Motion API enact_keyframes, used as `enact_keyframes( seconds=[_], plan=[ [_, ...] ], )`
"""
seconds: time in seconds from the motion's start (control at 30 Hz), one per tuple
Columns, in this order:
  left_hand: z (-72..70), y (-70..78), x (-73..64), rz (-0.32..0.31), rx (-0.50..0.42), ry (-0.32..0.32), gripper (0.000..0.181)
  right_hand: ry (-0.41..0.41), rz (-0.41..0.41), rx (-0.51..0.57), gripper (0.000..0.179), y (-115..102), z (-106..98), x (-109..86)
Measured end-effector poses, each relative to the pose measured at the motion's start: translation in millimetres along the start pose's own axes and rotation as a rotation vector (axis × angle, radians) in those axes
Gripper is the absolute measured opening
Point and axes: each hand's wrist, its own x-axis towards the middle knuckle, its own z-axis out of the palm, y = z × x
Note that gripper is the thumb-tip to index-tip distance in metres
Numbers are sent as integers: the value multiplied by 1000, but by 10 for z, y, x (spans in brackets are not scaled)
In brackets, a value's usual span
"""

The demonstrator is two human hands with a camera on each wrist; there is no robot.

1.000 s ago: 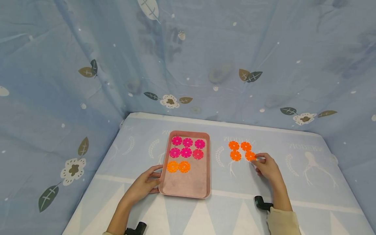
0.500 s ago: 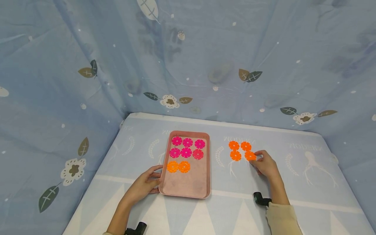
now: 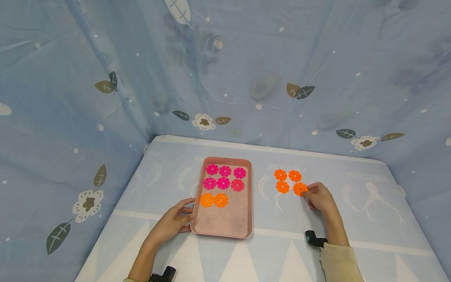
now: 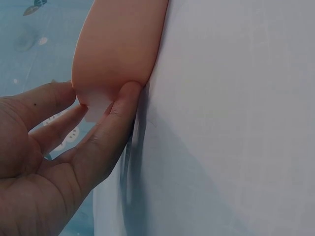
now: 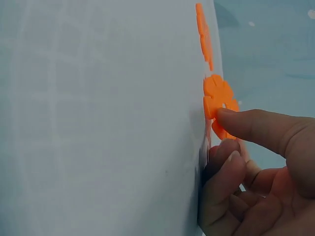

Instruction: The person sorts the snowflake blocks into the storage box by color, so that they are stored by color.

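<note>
My left hand point(image 3: 172, 222) grips the left edge of a pink tray point(image 3: 222, 227); in the left wrist view its thumb and fingers point(image 4: 130, 98) meet the tray's wall point(image 4: 118, 44). Inside the tray lie several magenta notched plastic discs point(image 3: 223, 183), one redder disc point(image 3: 237, 185), and two lighter orange ones point(image 3: 214, 200). To the right, my right hand point(image 3: 320, 199) pinches an orange notched disc point(image 5: 216, 96) between thumb and fingers. In the right wrist view this disc is tilted up, thumb on its face. Three more orange discs point(image 3: 282, 186) lie beside it on the table.
The table point(image 3: 275, 254) wears a pale patterned cloth. Blue printed curtains point(image 3: 232, 78) stand around its back and sides. Dark wrist-worn devices point(image 3: 314, 239) sit below both hands.
The orange disc at my right hand has shifted slightly toward me and now looks tilted in the pinch. My right hand moved only a little; the left hand and tray stayed still.
</note>
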Motion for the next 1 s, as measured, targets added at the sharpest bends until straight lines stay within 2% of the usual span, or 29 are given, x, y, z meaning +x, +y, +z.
enact_keyframes(
  seconds=[0.23, 0.6, 0.77, 1.0],
  plan=[
    [1, -2, 5, 4, -1, -5, 52, 8, -13, 90, 32, 32, -21, 6],
    [6, 2, 2, 4, 0, -1, 52, -15, -51, 133, 31, 28, -11, -12],
    [8, 11, -3, 11, 5, -5, 52, -32, -85, 152, 30, -47, 22, -39],
    [12, 19, 4, -3, 11, 10, 52, -62, -147, 215, 28, -257, 110, -84]
  ],
)
